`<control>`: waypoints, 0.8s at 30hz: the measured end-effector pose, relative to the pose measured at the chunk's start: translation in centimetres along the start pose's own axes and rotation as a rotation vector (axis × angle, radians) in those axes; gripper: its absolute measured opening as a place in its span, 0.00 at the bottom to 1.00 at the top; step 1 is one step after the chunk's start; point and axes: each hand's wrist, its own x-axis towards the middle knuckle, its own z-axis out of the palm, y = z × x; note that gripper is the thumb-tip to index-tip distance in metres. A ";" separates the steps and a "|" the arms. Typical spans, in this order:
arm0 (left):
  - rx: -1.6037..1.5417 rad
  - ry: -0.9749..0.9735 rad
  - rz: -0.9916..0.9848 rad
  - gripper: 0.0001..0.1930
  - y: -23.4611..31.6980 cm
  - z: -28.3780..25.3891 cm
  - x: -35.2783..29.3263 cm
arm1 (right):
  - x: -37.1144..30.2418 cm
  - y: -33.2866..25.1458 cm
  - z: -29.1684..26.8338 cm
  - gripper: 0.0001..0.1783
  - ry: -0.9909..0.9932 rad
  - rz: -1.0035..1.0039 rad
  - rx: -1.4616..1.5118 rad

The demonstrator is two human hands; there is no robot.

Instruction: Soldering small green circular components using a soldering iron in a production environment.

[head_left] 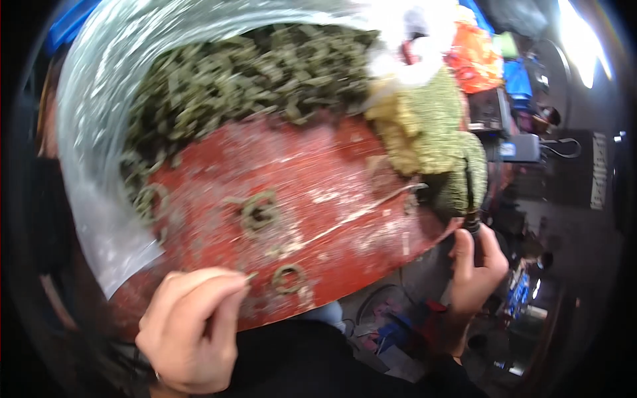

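My left hand [192,325] is at the near left edge of the red tabletop [318,219]. Its thumb and fingertips are pinched together, with a tiny greenish tip poking out; what it belongs to is too small to name. Just right of those fingers lies an olive-green ring [288,277], and farther in is a small tangle of similar green rings [259,212]. Off the table's right edge, my right hand [478,265] grips a thin, dark, stick-like tool [470,192] pointing up and away. Blur hides its exact kind.
A large heap of olive-green curled pieces [259,73] covers the far tabletop, bordered by a clear plastic sheet [93,146]. Yellow-green textured cloth [431,119] lies at the right, near an orange bag [476,56] and a grey box with a cable [521,148]. Clutter covers the floor.
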 end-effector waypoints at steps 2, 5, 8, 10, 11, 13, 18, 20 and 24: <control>-0.054 0.014 -0.099 0.07 1.0 -0.4 -0.7 | -0.5 0.0 -0.4 0.11 0.058 -0.033 -0.004; -0.088 -0.028 -0.030 0.08 0.6 -0.2 -0.4 | -0.8 0.7 -1.3 0.12 0.112 -0.080 -0.117; -0.085 -0.049 0.001 0.09 0.3 0.0 -0.3 | -1.0 0.7 -1.6 0.12 0.146 -0.155 -0.156; -0.060 -0.043 0.008 0.09 0.3 -0.2 -0.4 | -1.1 0.9 -1.5 0.12 0.143 -0.194 -0.174; -0.032 -0.032 0.007 0.09 0.5 -0.3 -0.5 | -1.0 0.9 -1.4 0.12 0.134 -0.201 -0.162; -0.022 -0.018 -0.032 0.08 0.7 -0.5 -0.8 | -0.8 1.0 -0.8 0.11 0.124 -0.218 -0.191; -0.106 -0.090 0.033 0.12 -0.8 0.4 -0.5 | -1.4 1.1 -1.3 0.05 0.164 0.005 -0.128; 0.014 -0.074 0.108 0.10 -0.2 -0.2 -0.3 | -2.0 -1.0 -1.7 0.05 0.047 0.196 0.313; 0.192 -0.009 0.147 0.12 -0.8 -0.6 -0.8 | -3.5 -4.0 1.6 0.12 -0.356 0.114 0.592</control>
